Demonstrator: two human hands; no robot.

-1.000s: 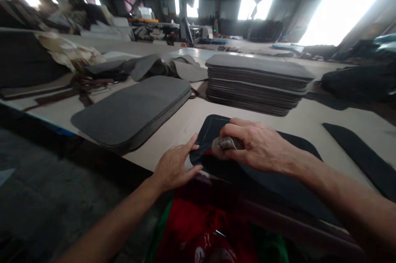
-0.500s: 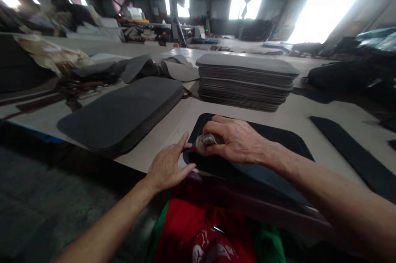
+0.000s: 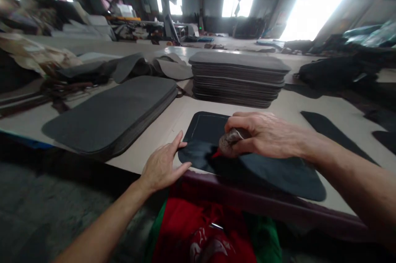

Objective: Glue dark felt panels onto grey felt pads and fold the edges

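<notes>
A dark, round-cornered panel (image 3: 198, 153) lies flat near the table's front edge, with a thin pale line along its far and left margins. My left hand (image 3: 163, 164) rests at its left end, fingers and thumb spread and touching the edge, holding nothing. Over the panel, my right hand (image 3: 267, 135) is closed around a worn, grubby bottle-like applicator (image 3: 227, 144). Its red tip points down and left, at the panel's surface. The palm hides the rest of the applicator, and the right forearm covers part of the panel.
To the left lies a low stack of dark panels (image 3: 114, 110). A taller stack of grey panels (image 3: 238, 81) stands behind my right hand. A narrow dark piece (image 3: 334, 135) lies to the right, and curled grey sheets (image 3: 173, 67) sit farther back on the table.
My right hand moved the applicator left to the panel's left end, then back right toward its middle. My left hand stays at the edge. The camera view has shifted rightward.
</notes>
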